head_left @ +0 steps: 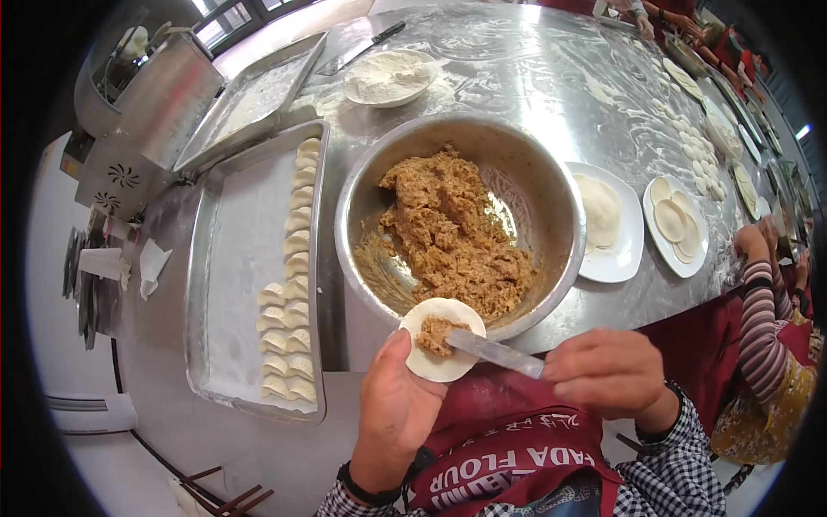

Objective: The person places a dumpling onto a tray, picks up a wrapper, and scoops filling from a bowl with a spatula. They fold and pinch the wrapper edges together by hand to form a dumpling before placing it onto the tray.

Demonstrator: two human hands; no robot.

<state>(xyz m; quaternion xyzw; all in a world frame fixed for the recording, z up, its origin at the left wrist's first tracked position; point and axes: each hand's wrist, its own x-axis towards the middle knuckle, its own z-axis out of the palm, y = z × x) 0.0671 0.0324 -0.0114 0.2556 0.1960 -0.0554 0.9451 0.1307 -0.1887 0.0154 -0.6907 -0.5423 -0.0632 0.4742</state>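
Note:
In my left hand (392,405) lies a round dumpling wrapper (439,369), held between thumb and fingers just in front of the bowl's near rim. A lump of meat filling (437,335) sits on its middle. My right hand (607,372) is closed around the end of a flat, pale spatula (500,352), whose tip touches that lump. Behind both hands stands a large metal bowl (560,224), partly filled with brown minced filling (457,228).
Left of the bowl, a metal tray (237,233) carries folded dumplings (297,289) in rows. White plates (633,211) with stacked wrappers (674,217) stand on the right. Farther back are a flour bowl (389,79) and a knife (360,47). Other people (767,336) work along the right edge.

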